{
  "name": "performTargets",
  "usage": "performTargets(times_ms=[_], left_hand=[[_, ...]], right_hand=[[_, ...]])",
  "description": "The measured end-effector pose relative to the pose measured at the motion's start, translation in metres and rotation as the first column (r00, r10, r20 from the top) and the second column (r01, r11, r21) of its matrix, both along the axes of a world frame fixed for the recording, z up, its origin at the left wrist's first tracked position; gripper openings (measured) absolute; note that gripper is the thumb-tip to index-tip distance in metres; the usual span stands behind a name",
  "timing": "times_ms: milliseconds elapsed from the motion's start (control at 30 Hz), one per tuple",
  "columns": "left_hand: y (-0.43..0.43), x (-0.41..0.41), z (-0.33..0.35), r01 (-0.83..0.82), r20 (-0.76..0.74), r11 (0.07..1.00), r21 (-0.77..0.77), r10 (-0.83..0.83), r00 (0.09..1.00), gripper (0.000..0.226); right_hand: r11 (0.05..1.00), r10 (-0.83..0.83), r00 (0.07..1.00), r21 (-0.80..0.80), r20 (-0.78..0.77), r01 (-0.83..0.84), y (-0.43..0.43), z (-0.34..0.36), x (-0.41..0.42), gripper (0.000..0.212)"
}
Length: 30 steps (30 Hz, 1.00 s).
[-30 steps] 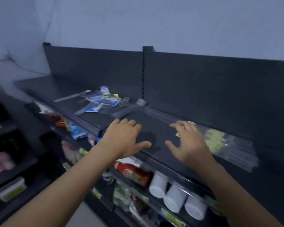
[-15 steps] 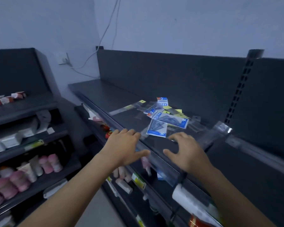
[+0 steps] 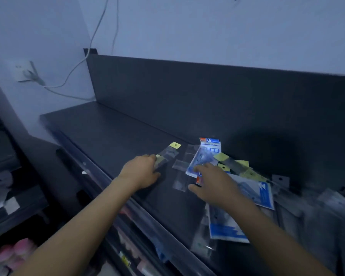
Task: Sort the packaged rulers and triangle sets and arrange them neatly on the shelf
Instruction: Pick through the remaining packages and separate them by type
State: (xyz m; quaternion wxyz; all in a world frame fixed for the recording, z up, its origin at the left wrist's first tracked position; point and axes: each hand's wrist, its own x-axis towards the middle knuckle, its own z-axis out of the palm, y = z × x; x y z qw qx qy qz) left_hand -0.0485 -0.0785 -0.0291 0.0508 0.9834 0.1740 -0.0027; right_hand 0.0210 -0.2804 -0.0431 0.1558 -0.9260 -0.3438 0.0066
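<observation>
1. Head view, overall: a dark top shelf (image 3: 108,132) in dim light, seen over the person's two forearms. Loose packets lie in an unsorted heap to the right of centre.
2. Head view, left hand (image 3: 141,172): the fingers reach out fairly straight. Their tips touch the near end of a clear ruler packet (image 3: 167,155) with a yellow tab. The thumb is apart and nothing is clasped.
3. Head view, right hand (image 3: 213,186): the fingers are spread and flat, with the tips resting on a blue triangle-set packet (image 3: 206,154). The thumb rests on a clear sleeve (image 3: 180,182) beside it. This hand holds nothing.
4. Head view, heap: yellow-tabbed packets (image 3: 239,166) overlap beyond the right hand. A second blue packet (image 3: 225,230) juts over the shelf's front edge.
5. Likely trouble: the glossy sleeves probably slide easily. A sideways sweep by either flat hand could push the overhanging packet off the edge. The poor light may also hide clear rulers against the dark shelf, so some could be missed or mixed in with the wrong kind.
</observation>
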Motion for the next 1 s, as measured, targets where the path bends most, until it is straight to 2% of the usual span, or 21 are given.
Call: performTargets(times_ms=[67,200,367,500,567,633,700,800,867,933,1000], left_hand=[[0.027,0.025,-0.005,0.007,-0.039,0.996,-0.084,-0.011,0.999,0.034],[0.064,0.072,-0.008,0.078,-0.064,0.969,-0.236,-0.096,0.993,0.034],[0.083,0.116,-0.006,0.104,-0.191,0.898,-0.427,-0.202,0.961,0.047],[0.089,0.136,-0.015,0.206,-0.138,0.804,-0.557,-0.335,0.932,0.032],[0.092,0.142,-0.015,0.307,-0.042,0.798,-0.518,-0.383,0.923,0.022],[0.095,0.146,-0.009,0.386,0.052,0.833,-0.397,-0.399,0.915,0.024],[0.096,0.148,0.0,0.433,0.084,0.853,-0.29,-0.428,0.9,0.029],[0.088,0.147,0.01,0.489,0.135,0.86,-0.144,-0.472,0.871,0.029],[0.076,0.144,0.013,0.518,0.143,0.851,-0.086,-0.504,0.852,0.029],[0.062,0.141,0.014,0.535,0.118,0.839,-0.101,-0.524,0.844,0.028],[0.046,0.136,0.016,0.554,0.16,0.821,-0.136,-0.534,0.83,0.027]], right_hand=[[1.0,-0.028,1.0,-0.008,0.008,0.028,0.02,-0.004,0.011,0.042],[0.99,-0.133,0.991,-0.043,0.023,0.134,0.055,-0.012,0.02,0.036],[0.95,-0.303,0.953,-0.073,0.01,0.303,0.082,-0.013,0.018,0.034],[0.918,-0.392,0.92,-0.07,-0.011,0.39,0.092,-0.011,0.015,0.031],[0.915,-0.402,0.915,-0.053,-0.029,0.4,0.093,-0.011,0.012,0.035],[0.913,-0.407,0.912,0.014,-0.041,0.408,0.09,-0.01,0.007,0.042],[0.895,-0.437,0.899,0.092,-0.014,0.436,0.082,-0.006,0.003,0.049],[0.847,-0.523,0.852,0.132,0.034,0.515,0.056,-0.002,-0.003,0.046],[0.82,-0.569,0.822,0.083,0.009,0.566,0.031,-0.005,-0.006,0.044],[0.805,-0.593,0.804,0.0,-0.032,0.594,0.006,-0.012,-0.008,0.048],[0.796,-0.605,0.793,-0.046,-0.072,0.603,-0.014,-0.017,-0.005,0.053]])
